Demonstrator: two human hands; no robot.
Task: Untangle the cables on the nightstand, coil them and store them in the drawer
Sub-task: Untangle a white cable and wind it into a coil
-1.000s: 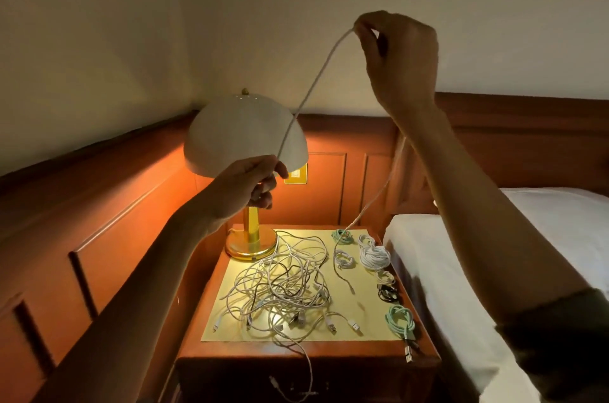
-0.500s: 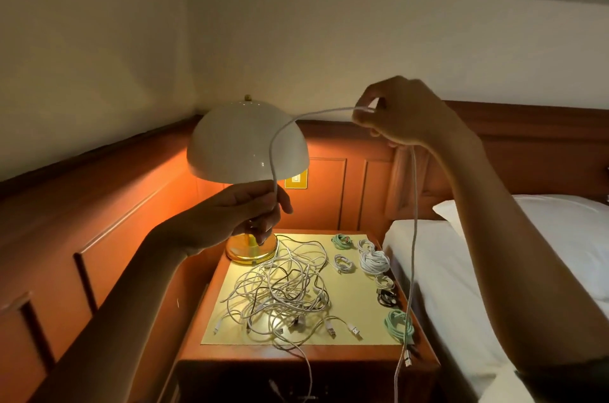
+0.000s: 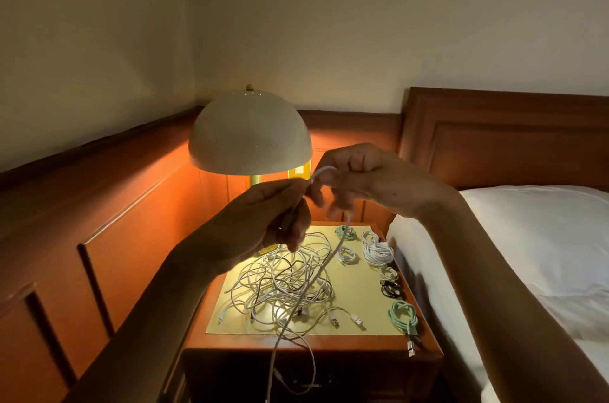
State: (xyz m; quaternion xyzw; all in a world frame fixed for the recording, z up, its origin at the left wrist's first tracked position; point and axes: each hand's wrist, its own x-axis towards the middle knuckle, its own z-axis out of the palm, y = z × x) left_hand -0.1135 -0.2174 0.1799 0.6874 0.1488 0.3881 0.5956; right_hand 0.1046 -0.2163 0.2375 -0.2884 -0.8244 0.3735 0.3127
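Fingers (image 3: 298,224) of left hand (image 3: 260,224) clenched round thin white cable (image 3: 321,170), held up above the bench. Fingers of right hand (image 3: 379,182), blurred, grasp the same cable where it arcs over, just beside the left hand. Below the right hand the cable hangs slanting down across the tangle of white cables (image 3: 283,284) and past the front edge of the reddish wooden bench (image 3: 346,341). Tangle lies left-centre on the yellow mat (image 3: 359,287). Along the mat's right side, apart from the tangle: white coiled cable (image 3: 378,252), black coiled cable (image 3: 391,289), mint-green coiled cable (image 3: 403,317) nearest the front. Cream dome lamp (image 3: 250,139) at bench rear. White bed (image 3: 527,238) to the right.
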